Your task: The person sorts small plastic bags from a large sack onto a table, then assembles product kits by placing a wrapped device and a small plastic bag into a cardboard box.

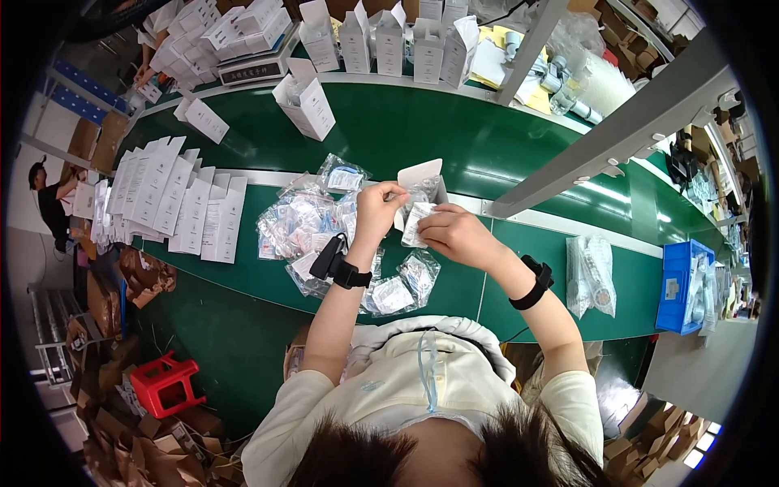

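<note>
An open white carton (420,172) stands in front of me with its flap up. A clear plastic bag (423,191) shows in its mouth. My left hand (378,213) is at the carton's left side, thumb and fingers pinched together; what lies between them is too small to make out. My right hand (461,237) is closed on the near right side of the carton, its fingers bent over the printed white face (414,226). Just left of the carton and under my left forearm lies a pile of clear bags (300,219) with small pale and blue parts inside.
Several flat white cartons (162,191) lean in a row at the left. Upright cartons (389,45) and a scale (256,69) line the far side of the green conveyor (381,114). A grey post (608,122) slants over the right. Beyond a bagged part (591,276) stands a blue bin (682,288).
</note>
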Motion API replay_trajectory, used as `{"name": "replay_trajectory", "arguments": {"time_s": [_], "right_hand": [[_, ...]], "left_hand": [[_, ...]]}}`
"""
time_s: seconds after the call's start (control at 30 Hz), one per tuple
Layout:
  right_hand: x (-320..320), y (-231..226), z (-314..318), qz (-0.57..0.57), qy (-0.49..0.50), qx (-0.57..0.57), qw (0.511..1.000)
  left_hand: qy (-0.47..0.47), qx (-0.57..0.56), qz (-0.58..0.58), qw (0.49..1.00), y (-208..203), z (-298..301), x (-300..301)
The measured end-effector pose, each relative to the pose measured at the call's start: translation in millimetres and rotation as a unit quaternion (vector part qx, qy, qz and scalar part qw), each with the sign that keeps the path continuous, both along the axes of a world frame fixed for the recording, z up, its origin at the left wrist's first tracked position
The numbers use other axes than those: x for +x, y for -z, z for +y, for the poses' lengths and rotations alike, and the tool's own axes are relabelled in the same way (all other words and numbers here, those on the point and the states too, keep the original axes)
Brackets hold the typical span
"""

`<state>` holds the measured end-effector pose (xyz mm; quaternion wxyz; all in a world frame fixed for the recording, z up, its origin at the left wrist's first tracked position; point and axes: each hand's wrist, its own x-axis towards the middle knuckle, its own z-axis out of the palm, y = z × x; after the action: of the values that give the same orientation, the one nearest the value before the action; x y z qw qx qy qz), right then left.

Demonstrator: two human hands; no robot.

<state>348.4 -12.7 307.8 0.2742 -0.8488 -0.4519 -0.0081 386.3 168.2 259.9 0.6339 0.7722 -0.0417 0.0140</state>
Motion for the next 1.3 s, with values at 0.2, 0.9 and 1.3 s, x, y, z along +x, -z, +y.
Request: {"name": "replay_trajectory", "arguments": {"time_s": [0.2, 0.9, 1.3], "right_hand": [[-5, 6, 6, -0.156, 0.031, -0.049, 0.986], [-11, 12, 1, -0.052, 0.105, -0.062, 0.991], [45, 96, 11, 0.347, 0.241, 0.300, 0.855]], "left_hand": [[0.018, 0.025, -0.024, 0.999, -2, -2, -5], [0.052, -0.033, 0.000, 0.998, 7, 11, -17], [-0.191, 0.639, 0.077, 0.742, 91, 364, 0]]}}
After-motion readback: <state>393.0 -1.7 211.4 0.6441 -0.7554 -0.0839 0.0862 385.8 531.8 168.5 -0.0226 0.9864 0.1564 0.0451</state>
